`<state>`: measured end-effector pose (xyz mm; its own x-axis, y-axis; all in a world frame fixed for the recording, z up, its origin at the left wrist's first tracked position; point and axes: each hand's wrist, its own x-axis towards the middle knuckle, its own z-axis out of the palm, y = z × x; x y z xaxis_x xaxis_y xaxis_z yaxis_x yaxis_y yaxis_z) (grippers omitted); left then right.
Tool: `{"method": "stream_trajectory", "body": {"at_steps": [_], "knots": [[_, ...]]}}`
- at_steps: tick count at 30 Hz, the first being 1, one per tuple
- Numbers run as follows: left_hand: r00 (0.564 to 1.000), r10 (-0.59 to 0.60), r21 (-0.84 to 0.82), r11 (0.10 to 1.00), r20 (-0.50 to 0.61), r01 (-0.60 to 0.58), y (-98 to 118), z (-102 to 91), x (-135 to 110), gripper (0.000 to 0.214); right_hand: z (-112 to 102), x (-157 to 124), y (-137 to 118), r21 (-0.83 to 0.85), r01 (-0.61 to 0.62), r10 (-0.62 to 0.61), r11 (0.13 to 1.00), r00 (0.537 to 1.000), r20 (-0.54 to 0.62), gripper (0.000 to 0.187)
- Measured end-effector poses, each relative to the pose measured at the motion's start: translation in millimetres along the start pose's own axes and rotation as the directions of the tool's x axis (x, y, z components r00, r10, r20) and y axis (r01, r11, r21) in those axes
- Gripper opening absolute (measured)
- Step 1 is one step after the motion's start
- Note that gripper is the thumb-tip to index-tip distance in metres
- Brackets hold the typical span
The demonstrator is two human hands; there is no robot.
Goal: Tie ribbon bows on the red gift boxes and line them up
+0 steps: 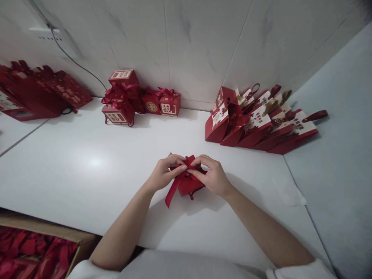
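Observation:
A small red gift box (186,188) sits on the white table in front of me, a red ribbon (172,192) on its top. My left hand (167,170) pinches the ribbon from the left, thumb and forefinger together near the box's middle. From the other side my right hand (213,174) pinches the ribbon too, its fingertips almost meeting those of the left. One ribbon tail hangs off the box towards the lower left. The fingers cover part of the ribbon, so the shape of its knot or loop is hidden.
Ribboned red boxes (119,112) stand against the tiled wall. Red boxes with ribbon handles (255,124) line up at the right, and red bags (37,93) at the far left. A cardboard carton (83,244) of red ribboned items sits below the table's left front edge.

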<state>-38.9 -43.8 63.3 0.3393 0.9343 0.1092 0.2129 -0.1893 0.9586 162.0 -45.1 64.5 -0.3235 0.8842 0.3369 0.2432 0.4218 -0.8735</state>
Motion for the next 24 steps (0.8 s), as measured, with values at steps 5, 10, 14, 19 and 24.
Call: {"method": "stream_trajectory", "body": {"at_steps": [5, 10, 14, 19, 24], "knots": [[1.0, 0.01, 0.047, 0.999, -0.004, -0.01, 0.0, -0.4, -0.7, 0.025, -8.8, 3.6, 8.1, 0.009, 0.171, -0.171, 0.985, 0.981, 0.087, 0.013], [1.0, -0.03, 0.016, 0.999, -0.007, 0.03, 1.9, 0.3, -1.7, 0.024, -21.6, 8.4, 15.5, -0.095, 0.441, -0.401, 0.893, 0.873, 0.277, 0.02], [1.0, -0.008, 0.03, 1.0, -0.009, 0.008, 4.2, 0.8, -2.9, 0.016, -23.8, 8.4, 16.9, -0.226, 0.537, -0.465, 0.813, 0.831, 0.305, 0.017], [1.0, -0.015, 0.057, 0.998, 0.008, 0.014, 10.1, 1.4, -5.3, 0.02, -22.7, 6.3, 14.3, -0.3, 0.585, -0.516, 0.754, 0.809, 0.281, 0.015], [0.999, -0.043, 0.125, 0.991, 0.01, 0.041, 16.8, 3.3, -8.4, 0.016, -23.9, 5.9, 11.2, -0.349, 0.592, -0.52, 0.727, 0.806, 0.283, 0.015]]}}
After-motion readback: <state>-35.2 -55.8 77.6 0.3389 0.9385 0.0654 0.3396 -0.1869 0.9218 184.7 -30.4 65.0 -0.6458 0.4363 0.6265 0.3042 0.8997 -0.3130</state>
